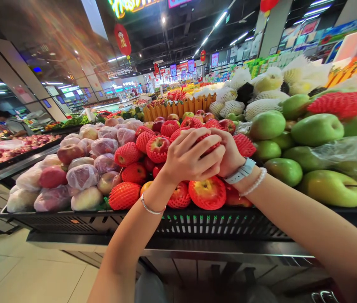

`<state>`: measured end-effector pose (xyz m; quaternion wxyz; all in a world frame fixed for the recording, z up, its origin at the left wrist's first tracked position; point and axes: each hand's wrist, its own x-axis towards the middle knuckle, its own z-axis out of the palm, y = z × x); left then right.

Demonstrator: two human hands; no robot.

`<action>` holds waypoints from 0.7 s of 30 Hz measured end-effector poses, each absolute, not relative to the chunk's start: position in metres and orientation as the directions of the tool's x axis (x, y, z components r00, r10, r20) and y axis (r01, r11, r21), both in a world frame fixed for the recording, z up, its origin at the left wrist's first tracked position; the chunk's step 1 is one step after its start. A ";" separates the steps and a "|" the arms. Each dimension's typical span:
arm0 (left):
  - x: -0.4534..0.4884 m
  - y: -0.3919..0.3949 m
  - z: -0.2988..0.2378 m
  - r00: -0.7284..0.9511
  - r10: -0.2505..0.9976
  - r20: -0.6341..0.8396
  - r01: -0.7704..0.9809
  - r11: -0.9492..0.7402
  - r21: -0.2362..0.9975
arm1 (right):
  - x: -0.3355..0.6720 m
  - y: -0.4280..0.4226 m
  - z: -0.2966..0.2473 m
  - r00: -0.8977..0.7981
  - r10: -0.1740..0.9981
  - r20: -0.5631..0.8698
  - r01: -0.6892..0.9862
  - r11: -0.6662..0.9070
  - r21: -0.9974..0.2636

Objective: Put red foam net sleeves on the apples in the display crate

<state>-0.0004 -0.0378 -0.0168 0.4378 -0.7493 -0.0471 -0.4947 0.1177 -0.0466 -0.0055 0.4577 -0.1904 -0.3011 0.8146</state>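
Observation:
My left hand (191, 155) and my right hand (227, 149) are cupped together over a red apple in a red foam net (211, 143), most of which they hide. Around them lie more netted red apples, such as one (207, 192) just below my hands and one (158, 148) to the left. Green pears (316, 129) are piled to the right of my right hand. Pale fruit in plastic wrap (83, 176) fills the left of the display.
A black slatted display bin rim (197, 222) runs in front of the fruit, below my forearms. A low yellow picket fence (178, 107) and white-netted fruit (262, 108) stand behind. A person (12, 122) works at a produce stand far left. The floor is tiled.

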 end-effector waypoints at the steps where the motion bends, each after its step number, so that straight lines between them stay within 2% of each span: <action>1: -0.001 -0.038 -0.017 0.508 -0.361 0.782 0.502 -0.614 -0.609 | 0.118 -0.046 -0.006 -0.513 0.858 -0.029 -0.621 -0.394 -0.677; 4: -0.003 -0.039 -0.016 0.532 -0.361 0.766 0.497 -0.599 -0.627 | 0.117 -0.045 -0.008 -0.524 0.851 0.043 -0.617 -0.344 -0.708; 8: -0.004 -0.039 -0.015 0.537 -0.358 0.764 0.516 -0.577 -0.633 | 0.119 -0.040 -0.007 -0.555 0.810 0.189 -0.663 -0.293 -0.689; 14: 0.000 -0.041 -0.016 0.497 -0.338 0.799 0.529 -0.612 -0.588 | 0.121 -0.033 -0.008 -0.659 0.724 0.206 -0.607 -0.349 -0.714; 17: 0.002 -0.042 -0.016 0.481 -0.340 0.808 0.525 -0.627 -0.576 | 0.121 -0.036 -0.007 -0.707 0.677 0.205 -0.601 -0.421 -0.679; 21: 0.002 -0.042 -0.016 0.489 -0.347 0.800 0.525 -0.616 -0.587 | 0.121 -0.038 -0.005 -0.636 0.764 0.107 -0.659 -0.466 -0.590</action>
